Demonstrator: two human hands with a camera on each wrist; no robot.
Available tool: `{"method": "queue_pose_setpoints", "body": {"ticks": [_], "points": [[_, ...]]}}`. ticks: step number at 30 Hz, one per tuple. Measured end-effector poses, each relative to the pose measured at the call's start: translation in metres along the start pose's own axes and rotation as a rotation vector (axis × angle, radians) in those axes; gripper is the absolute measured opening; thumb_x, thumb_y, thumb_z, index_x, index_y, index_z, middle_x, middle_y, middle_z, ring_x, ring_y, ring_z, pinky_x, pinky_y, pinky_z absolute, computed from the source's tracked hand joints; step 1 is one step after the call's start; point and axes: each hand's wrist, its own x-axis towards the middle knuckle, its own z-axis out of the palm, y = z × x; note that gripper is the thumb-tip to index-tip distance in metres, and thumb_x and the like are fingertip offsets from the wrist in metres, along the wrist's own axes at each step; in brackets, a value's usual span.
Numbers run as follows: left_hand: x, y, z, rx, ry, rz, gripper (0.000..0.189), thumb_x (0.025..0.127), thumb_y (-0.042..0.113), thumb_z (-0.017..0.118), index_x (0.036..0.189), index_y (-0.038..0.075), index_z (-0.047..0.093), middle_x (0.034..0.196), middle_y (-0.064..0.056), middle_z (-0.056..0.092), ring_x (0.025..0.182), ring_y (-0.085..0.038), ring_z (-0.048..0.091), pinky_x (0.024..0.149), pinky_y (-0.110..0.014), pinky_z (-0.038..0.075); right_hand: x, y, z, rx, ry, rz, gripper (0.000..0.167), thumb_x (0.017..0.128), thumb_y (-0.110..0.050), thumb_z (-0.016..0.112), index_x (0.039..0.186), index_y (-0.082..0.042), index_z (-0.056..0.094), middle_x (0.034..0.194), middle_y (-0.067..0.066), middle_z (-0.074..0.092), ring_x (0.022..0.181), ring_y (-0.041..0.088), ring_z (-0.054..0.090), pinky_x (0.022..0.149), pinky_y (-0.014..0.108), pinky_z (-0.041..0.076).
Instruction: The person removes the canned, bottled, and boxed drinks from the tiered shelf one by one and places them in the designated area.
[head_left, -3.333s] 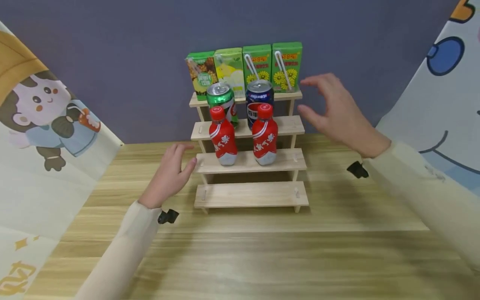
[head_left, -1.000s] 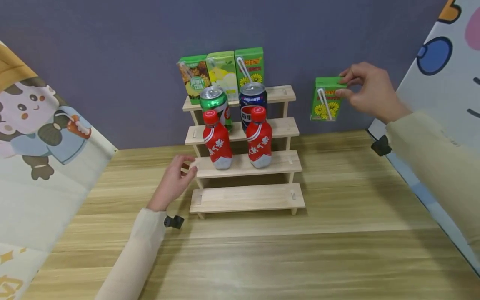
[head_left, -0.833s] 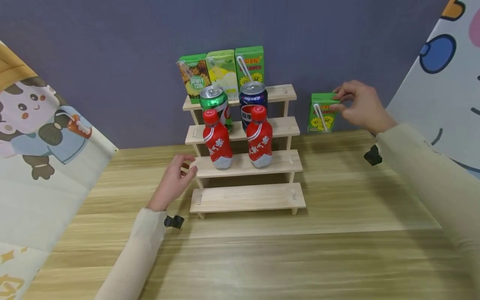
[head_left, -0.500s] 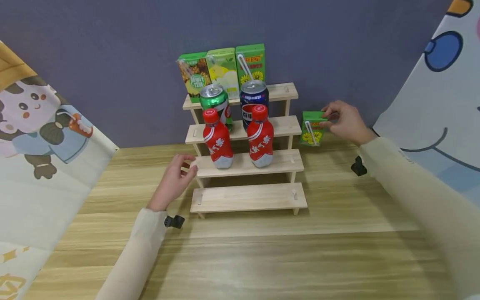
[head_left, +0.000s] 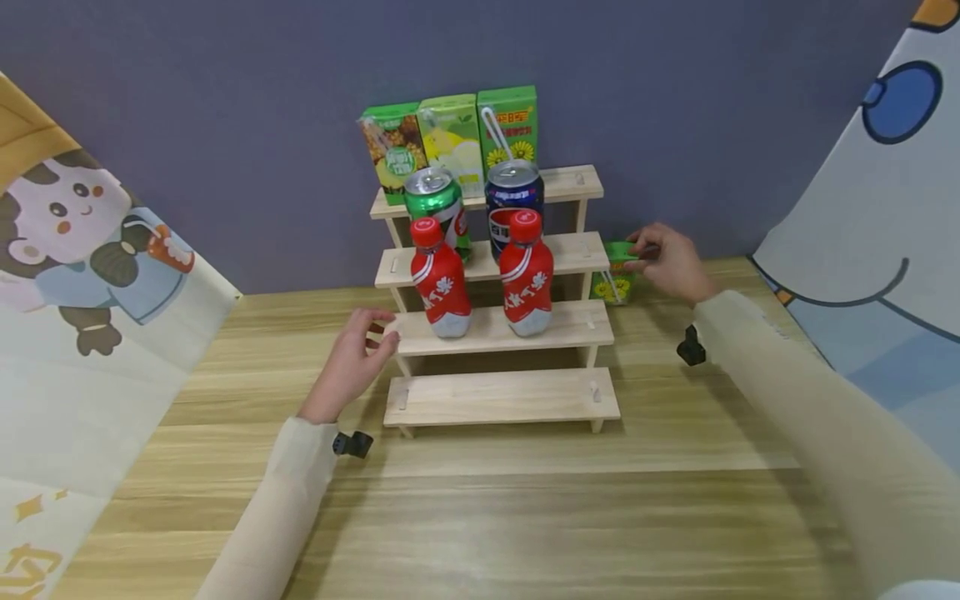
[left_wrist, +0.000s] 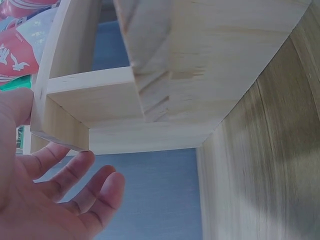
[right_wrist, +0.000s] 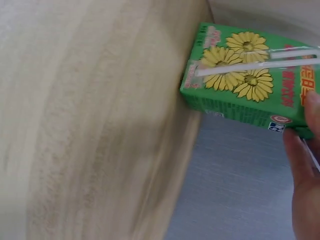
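At the right end of the stepped wooden shelf (head_left: pixel 502 396), my right hand (head_left: pixel 670 262) pinches the upper end of a green juice box (head_left: pixel 611 287) between thumb and fingers. Yellow flowers and a white straw show on the box's front (right_wrist: pixel 250 75); in the right wrist view its bottom is at the wooden tabletop. The shelf's steps partly cover the box in the head view. My left hand (head_left: pixel 351 358) holds the left end of the step bearing two red bottles. In the left wrist view, its thumb and fingers (left_wrist: pixel 70 172) lie on either side of the board's end.
Three juice boxes (head_left: pixel 450 137) stand on the top step. A green can (head_left: pixel 435 196) and a blue can (head_left: pixel 514 200) occupy the step below. Two red bottles (head_left: pixel 442 287) stand lower down. A dark wall (head_left: pixel 675 100) rises behind, with printed panels (head_left: pixel 840 275) at both sides.
My right hand took the rightmost juice box off the top step, carried it right, then lowered it leftward beside the shelf. My left hand moved onto the shelf's left end and stayed there.
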Motion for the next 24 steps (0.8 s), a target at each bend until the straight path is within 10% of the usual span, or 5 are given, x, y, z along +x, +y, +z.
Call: {"method": "queue_pose_setpoints", "body": {"ticks": [11,24], "points": [[0.0,-0.002,0.001,-0.013,0.004,0.009,0.029,0.094,0.015,0.056,0.118,-0.001,0.051,0.115,-0.014,0.048,0.098,-0.027,0.051,0.079,-0.044,0.049,-0.006,-0.003,-0.004,0.009,0.038,-0.009,0.023,0.092,-0.018,0.063,0.1,0.003,0.059,0.124,0.016,0.052,0.103,0.035,0.055,0.088,0.047,0.046],[0.0,-0.004,0.003,-0.025,0.002,0.015,0.031,0.094,0.015,0.056,0.119,-0.002,0.05,0.115,-0.015,0.047,0.099,-0.028,0.05,0.08,-0.045,0.049,-0.006,-0.069,-0.04,0.101,0.201,-0.199,0.028,0.091,-0.026,0.062,0.112,-0.007,0.062,0.114,0.004,0.056,0.105,0.018,0.054,0.094,0.038,0.043]]}}
